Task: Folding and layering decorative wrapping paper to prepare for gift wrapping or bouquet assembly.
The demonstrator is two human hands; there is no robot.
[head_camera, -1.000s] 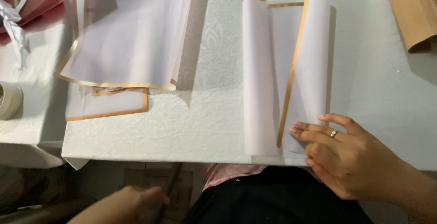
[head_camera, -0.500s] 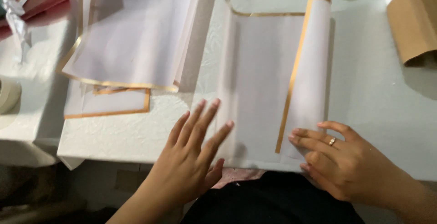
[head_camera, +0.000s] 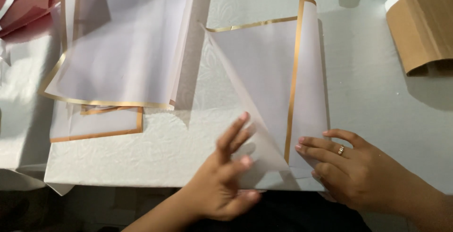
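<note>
A single head-worn camera looks steeply down from close above onto the white table (head_camera: 377,95). The table's near edge crosses the bottom of the view. No second view overlaps it.

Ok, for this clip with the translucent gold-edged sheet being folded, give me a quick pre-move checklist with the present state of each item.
1. Right hand pins the sheet near its lower right edge: ok.
2. Left hand is under the lifted corner flap: ok, fingers show through the sheet.
3. Sheet's right side lies flat: not ok, that gold-edged side curls up.
4. Sheet is apart from the stack of similar sheets at left: ok.
5. Brown corrugated wrap at upper right is apart from the sheet: ok.
6. Fold line is creased: cannot tell.
</note>
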